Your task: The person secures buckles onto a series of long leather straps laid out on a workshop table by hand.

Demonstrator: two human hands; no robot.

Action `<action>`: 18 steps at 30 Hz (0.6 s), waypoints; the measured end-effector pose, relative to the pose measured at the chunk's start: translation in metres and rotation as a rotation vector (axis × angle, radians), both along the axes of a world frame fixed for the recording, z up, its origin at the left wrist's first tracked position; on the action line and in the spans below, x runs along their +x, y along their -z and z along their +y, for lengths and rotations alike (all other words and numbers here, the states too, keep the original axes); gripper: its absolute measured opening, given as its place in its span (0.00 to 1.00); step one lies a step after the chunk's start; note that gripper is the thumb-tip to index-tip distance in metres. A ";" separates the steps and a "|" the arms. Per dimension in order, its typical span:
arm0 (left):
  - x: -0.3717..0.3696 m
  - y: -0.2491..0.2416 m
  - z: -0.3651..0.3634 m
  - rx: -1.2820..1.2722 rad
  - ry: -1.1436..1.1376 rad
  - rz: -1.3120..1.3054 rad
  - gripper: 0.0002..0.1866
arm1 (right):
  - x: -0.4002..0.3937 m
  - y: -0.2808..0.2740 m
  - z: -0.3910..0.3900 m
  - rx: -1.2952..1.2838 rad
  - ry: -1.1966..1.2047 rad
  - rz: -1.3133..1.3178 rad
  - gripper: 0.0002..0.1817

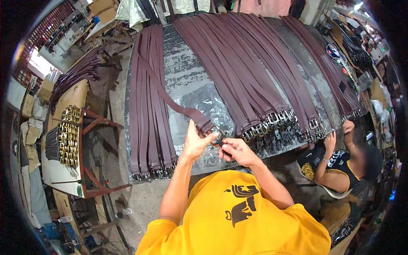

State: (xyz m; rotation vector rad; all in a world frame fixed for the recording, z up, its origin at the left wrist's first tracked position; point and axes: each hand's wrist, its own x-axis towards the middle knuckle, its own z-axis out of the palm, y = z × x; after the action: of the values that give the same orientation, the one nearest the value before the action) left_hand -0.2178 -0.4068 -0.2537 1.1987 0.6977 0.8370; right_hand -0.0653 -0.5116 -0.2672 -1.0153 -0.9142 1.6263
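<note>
Both your hands, left and right, pinch the belt at its buckle, strap running toward 11 o'clock.

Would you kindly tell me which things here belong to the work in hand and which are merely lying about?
In hand:
- left hand and right hand, both at the buckle
- brown belt lying across the foil-covered table

Lying about:
- belt rows
- belts at left
- buckle stack on the side bench
- a co-worker's hands
</note>
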 end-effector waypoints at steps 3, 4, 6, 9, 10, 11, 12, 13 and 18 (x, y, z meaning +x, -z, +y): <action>0.002 0.002 -0.003 -0.038 0.014 -0.022 0.39 | 0.001 0.012 -0.003 0.010 0.036 0.010 0.10; 0.002 0.005 -0.004 -0.042 0.020 -0.035 0.39 | 0.002 0.014 -0.005 -0.002 0.053 0.024 0.10; 0.002 0.009 -0.005 -0.048 0.021 -0.043 0.37 | 0.004 0.013 -0.007 -0.029 0.035 -0.002 0.10; 0.004 0.008 -0.005 -0.077 0.018 -0.079 0.34 | 0.009 0.014 -0.007 -0.023 0.022 -0.055 0.10; 0.004 0.008 -0.006 -0.091 0.017 -0.094 0.33 | 0.010 0.014 -0.007 -0.039 0.017 -0.043 0.10; 0.005 0.014 -0.007 -0.076 0.013 -0.125 0.29 | 0.012 0.012 -0.006 -0.054 0.011 -0.033 0.10; 0.007 0.013 -0.007 -0.153 0.001 -0.154 0.27 | 0.013 0.010 -0.006 -0.068 0.005 -0.023 0.10; 0.009 0.012 -0.008 -0.229 -0.010 -0.183 0.25 | 0.016 0.015 -0.004 -0.035 -0.048 -0.001 0.10; 0.016 0.017 -0.011 -0.059 -0.022 0.030 0.24 | 0.018 -0.005 0.017 -0.050 0.008 0.204 0.18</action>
State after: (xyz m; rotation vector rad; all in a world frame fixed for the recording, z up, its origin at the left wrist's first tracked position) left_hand -0.2020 -0.4178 -0.2709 1.1541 0.7560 0.8128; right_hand -0.0475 -0.4944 -0.2625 -0.8670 -0.7354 1.7176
